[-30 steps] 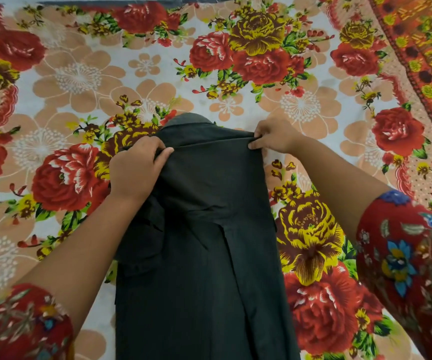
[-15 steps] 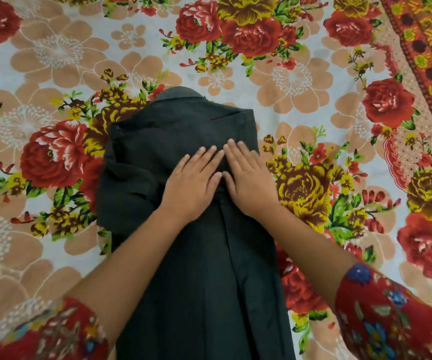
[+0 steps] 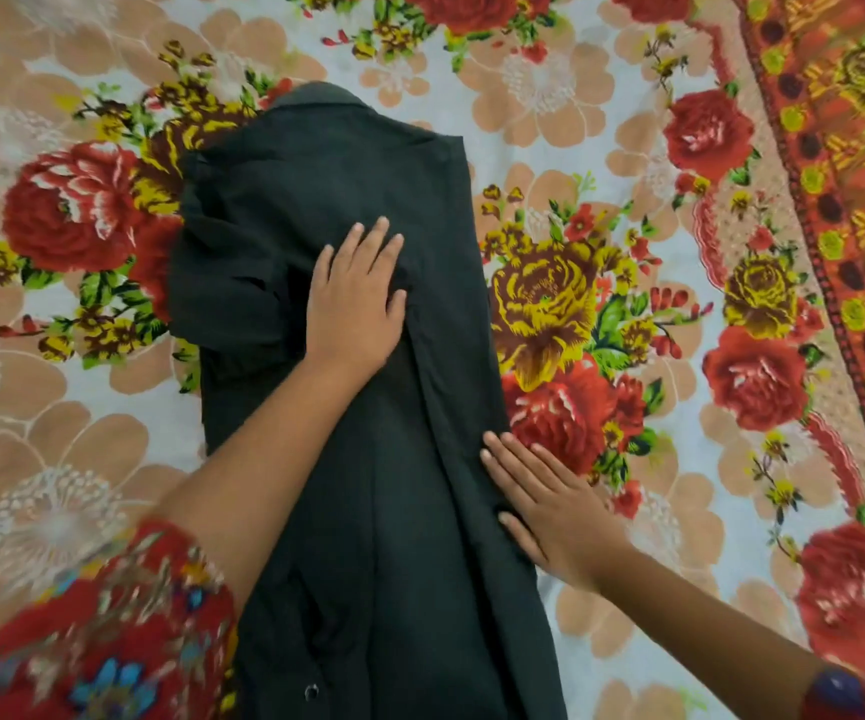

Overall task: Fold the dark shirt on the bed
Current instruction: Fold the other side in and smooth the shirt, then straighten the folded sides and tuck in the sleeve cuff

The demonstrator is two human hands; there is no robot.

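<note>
The dark shirt (image 3: 347,459) lies lengthwise down the middle of the bed as a long narrow strip, its collar at the far end and its sides folded in. A bunched sleeve bulges at the strip's left side. My left hand (image 3: 355,298) lies flat with straight fingers on the upper middle of the shirt. Flat as well, my right hand (image 3: 544,504) presses the shirt's right edge lower down, partly on the bedsheet. The near end of the shirt runs out of view at the bottom.
The flowered bedsheet (image 3: 601,122) with red, yellow and tan blooms covers the whole bed. An orange patterned border (image 3: 835,148) runs along the right side. My red flowered sleeves show at the bottom corners.
Both hands left the shirt's top corners and pressed flat side by side on its middle. Since then my right hand has slid down to the shirt's right edge; the left stays near the middle.
</note>
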